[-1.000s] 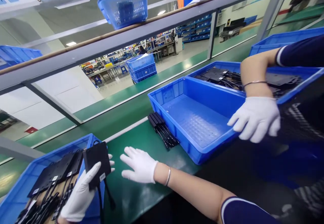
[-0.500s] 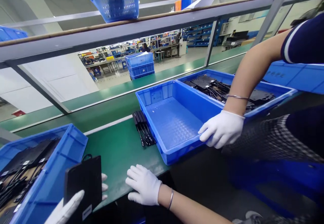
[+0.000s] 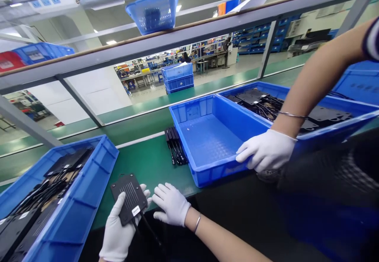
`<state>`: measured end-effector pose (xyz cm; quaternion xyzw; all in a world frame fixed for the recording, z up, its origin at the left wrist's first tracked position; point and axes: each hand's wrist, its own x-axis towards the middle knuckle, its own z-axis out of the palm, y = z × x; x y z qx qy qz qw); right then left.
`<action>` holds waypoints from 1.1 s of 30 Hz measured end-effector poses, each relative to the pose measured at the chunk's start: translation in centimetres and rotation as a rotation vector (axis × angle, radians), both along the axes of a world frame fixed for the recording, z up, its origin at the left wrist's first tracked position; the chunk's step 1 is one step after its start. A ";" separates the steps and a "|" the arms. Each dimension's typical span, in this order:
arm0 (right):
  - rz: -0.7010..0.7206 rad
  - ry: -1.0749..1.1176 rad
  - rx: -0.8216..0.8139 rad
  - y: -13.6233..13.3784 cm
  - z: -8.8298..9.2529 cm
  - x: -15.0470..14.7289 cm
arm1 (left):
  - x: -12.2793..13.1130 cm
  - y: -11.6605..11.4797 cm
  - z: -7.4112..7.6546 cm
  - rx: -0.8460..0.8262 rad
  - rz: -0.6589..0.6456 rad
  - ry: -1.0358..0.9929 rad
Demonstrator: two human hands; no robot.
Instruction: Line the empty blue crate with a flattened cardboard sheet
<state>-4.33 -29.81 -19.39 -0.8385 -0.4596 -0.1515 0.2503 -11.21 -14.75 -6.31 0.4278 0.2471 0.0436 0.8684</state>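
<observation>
My left hand (image 3: 117,234) holds a flat black ribbed plate (image 3: 129,199) with a white label and a trailing black cable, just above the near edge of the green table (image 3: 142,163). My right hand (image 3: 173,204) lies flat on the table edge with its fingers spread. Its fingertips are beside the plate and it holds nothing. To my left stands a blue bin (image 3: 89,183) full of similar black plates and cables.
A co-worker's gloved hand (image 3: 266,149) grips the near rim of an empty blue bin (image 3: 207,139). A short stack of black pieces (image 3: 175,151) lies left of it. Behind it is another blue bin (image 3: 340,130) of black parts. A blue basket (image 3: 154,11) sits on the overhead rail.
My left hand has carried the black plate from over the left bin to the table edge beside my right hand. The co-worker's hand has closed on the empty bin's near rim.
</observation>
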 end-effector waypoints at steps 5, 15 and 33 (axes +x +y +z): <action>-0.013 -0.016 -0.043 0.0 -0.1 -0.3 | -0.6 0.4 -1.4 -0.130 0.007 0.007; -0.015 -0.018 -0.008 -0.1 -0.4 -0.5 | -0.6 -0.7 -2.7 -0.246 -0.081 -0.029; -0.071 0.444 0.317 0.7 1.1 -2.0 | -1.0 -0.2 -3.8 -0.393 -0.047 0.051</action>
